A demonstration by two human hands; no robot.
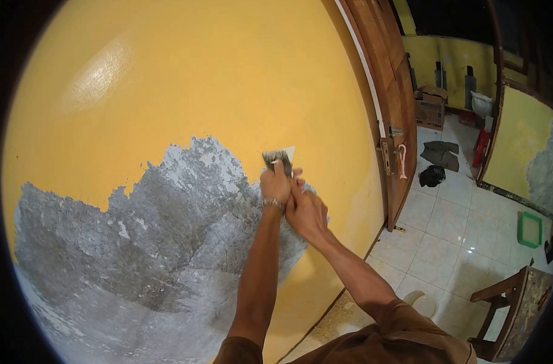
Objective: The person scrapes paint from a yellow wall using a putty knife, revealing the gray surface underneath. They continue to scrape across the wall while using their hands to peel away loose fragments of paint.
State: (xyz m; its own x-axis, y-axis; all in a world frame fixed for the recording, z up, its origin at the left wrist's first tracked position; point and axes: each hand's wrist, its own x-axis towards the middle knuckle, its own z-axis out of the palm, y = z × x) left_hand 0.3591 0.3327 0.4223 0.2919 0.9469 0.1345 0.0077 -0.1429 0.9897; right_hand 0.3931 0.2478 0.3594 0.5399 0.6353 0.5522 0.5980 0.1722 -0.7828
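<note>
My 2 hands stack on 1 flat metal scraper with a pale blade. Left hand grips the handle, right hand clasps just below. Blade points up from my hands, flat on the yellow painted wall, edge meeting paint above the bare grey scraped patch.

Yellow wall, large grey scraped patch across lower part. Scraper pressed against wall at patch's upper right edge; left hand gripped handle, right hand touching alongside. Wooden door at right. Green tray on tiled floor.
</note>
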